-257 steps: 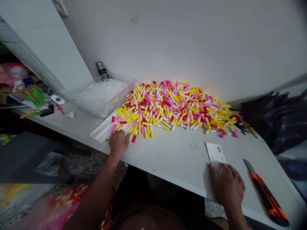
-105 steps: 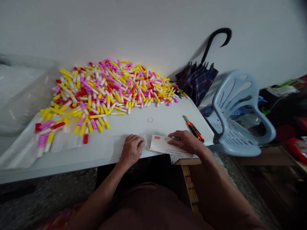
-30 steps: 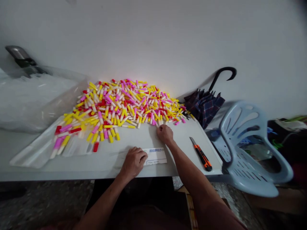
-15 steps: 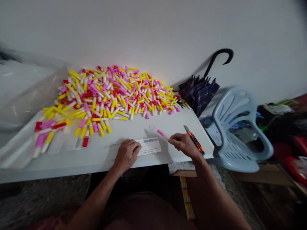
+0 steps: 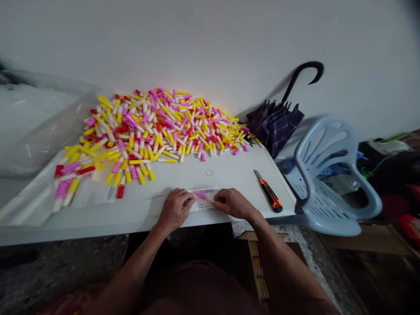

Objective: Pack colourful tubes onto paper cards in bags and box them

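Note:
Between my hands on the table lies a small flat white packet with blue print, which could be a box or a card. The curled fingers of my left hand hold its left end. My right hand pinches the pale end of a slim pink-and-white tube. The tube slants over the packet, its pink end toward my left fingers; whether it touches the packet I cannot tell. Behind my hands rises a large heap of similar tubes with yellow, pink, red and white parts.
An orange-and-black utility knife lies right of my hands, its blade out. A clear plastic bag covers the table's left side. A folded umbrella leans on the wall by a blue plastic chair. An open carton stands below the table edge.
My right hand has moved left with the tube, bringing it over the packet. My left hand has stayed at the packet's left end. The view has shifted slightly.

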`<state>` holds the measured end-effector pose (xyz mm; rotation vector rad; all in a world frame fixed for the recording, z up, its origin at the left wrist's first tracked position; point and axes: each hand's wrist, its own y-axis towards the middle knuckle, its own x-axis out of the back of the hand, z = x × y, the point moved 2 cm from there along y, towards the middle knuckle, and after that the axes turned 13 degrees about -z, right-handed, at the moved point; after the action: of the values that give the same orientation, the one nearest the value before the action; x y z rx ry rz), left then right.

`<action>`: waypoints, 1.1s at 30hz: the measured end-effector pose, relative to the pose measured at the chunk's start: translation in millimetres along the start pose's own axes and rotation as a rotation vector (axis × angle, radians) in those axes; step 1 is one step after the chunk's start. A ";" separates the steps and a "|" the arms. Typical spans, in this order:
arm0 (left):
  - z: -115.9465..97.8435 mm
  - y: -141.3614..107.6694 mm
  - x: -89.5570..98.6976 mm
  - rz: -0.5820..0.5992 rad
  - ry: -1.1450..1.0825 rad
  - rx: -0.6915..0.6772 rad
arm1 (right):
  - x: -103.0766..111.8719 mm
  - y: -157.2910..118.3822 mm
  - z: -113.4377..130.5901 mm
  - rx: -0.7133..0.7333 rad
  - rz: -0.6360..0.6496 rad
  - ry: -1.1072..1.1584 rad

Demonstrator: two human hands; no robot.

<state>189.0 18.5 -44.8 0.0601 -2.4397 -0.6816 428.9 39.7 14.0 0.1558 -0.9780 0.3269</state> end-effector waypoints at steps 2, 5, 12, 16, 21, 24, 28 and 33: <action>0.0 -0.3 0.3 -0.006 -0.007 -0.005 | -9.9 7.4 3.7 0.082 -0.009 -0.059; 0.3 -0.9 1.0 -0.045 0.000 -0.006 | -17.5 12.2 2.4 0.199 0.008 -0.026; 0.6 -0.9 1.9 -0.057 -0.013 -0.010 | -18.4 12.7 -13.2 0.312 0.096 0.153; 2.8 0.5 2.3 -0.057 -0.009 -0.011 | -20.7 22.1 -13.6 0.274 0.135 0.210; 2.8 1.4 3.0 -0.035 0.016 0.003 | -13.9 28.5 -4.4 0.147 0.400 0.439; 1.6 1.1 3.9 -0.053 0.015 0.000 | -13.6 21.5 -1.7 -0.130 0.577 0.594; 1.1 0.3 3.7 -0.080 0.033 -0.034 | -29.7 7.6 3.9 -0.360 0.532 0.752; 1.5 0.0 5.8 -0.125 0.065 -0.041 | -52.6 -6.2 13.8 -0.424 0.129 0.816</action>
<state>183.4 18.1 -42.7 0.2165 -2.3735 -0.7720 393.0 19.5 -22.1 -0.4073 -0.2287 0.2580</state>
